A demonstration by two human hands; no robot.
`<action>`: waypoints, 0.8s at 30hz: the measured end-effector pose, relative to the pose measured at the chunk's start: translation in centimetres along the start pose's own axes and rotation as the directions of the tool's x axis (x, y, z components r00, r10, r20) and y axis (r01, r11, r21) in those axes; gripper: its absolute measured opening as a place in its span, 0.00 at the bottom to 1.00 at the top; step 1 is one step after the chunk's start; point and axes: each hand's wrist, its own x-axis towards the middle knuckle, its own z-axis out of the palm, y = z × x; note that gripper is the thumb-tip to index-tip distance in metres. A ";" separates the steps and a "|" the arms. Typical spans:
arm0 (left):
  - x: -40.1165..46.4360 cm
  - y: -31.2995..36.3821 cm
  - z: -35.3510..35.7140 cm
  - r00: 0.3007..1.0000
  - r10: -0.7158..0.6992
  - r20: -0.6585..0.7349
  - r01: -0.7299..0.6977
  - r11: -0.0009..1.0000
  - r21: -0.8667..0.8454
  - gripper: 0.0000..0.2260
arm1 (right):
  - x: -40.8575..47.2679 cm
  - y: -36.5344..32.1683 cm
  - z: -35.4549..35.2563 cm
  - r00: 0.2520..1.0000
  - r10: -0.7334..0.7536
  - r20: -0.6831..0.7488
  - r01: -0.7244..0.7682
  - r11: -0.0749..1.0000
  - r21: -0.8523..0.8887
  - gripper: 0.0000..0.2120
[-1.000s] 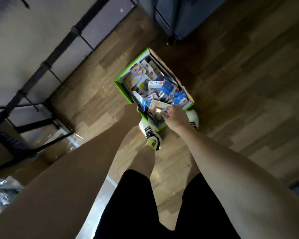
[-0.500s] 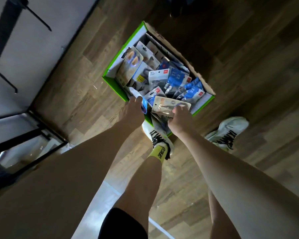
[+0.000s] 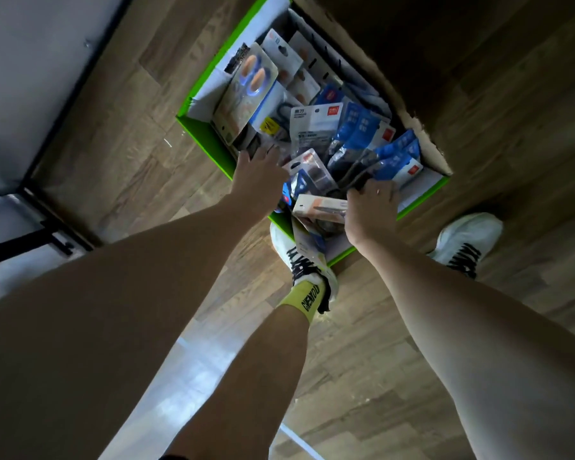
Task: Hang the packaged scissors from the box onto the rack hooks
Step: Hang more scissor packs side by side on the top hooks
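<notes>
Head view
Floor: wood-look planks (image 3: 123,134), brown and grey, with a pale reflective streak running under the legs.
Room edge: a white panel (image 3: 30,78) fills the upper left, bordered by a black metal frame (image 3: 37,207) that meets the floor there.
Box: a cardboard box (image 3: 210,141) with bright green outer walls stands on the floor, open at the top, just beyond the left shoe (image 3: 307,263).
Contents: packaged scissors (image 3: 316,127) lie heaped inside the box, some on white cards, some on blue ones, one clear blister with orange handles (image 3: 249,78) near the far left corner.
Left hand: the left hand (image 3: 259,175) reaches down over the near left wall of the box, fingers extended and spread, tips resting on the packs; it grips nothing that can be seen.
Right hand: the right hand (image 3: 372,210) is over the near right part, fingers curled down round a pale scissors pack (image 3: 319,207), thumb side against its card.
Feet: right shoe (image 3: 468,240) stands just to the right of the box, apart from it.
</notes>
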 end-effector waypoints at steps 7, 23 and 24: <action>-2.0 -0.5 -1.8 0.986 -0.162 -0.043 0.144 0.950 -0.278 0.10 | -1.6 2.0 -3.3 0.993 -0.023 0.120 0.002 0.985 0.170 0.15; -14.4 -0.4 -15.8 0.851 -0.525 0.029 0.332 0.493 -0.804 0.08 | -11.3 4.2 -23.5 0.984 -0.161 0.072 0.112 0.884 0.455 0.18; -15.6 -0.3 -17.3 0.850 -0.525 0.038 0.336 0.487 -0.806 0.09 | -12.3 4.1 -25.4 0.980 -0.192 0.045 0.151 0.877 0.456 0.18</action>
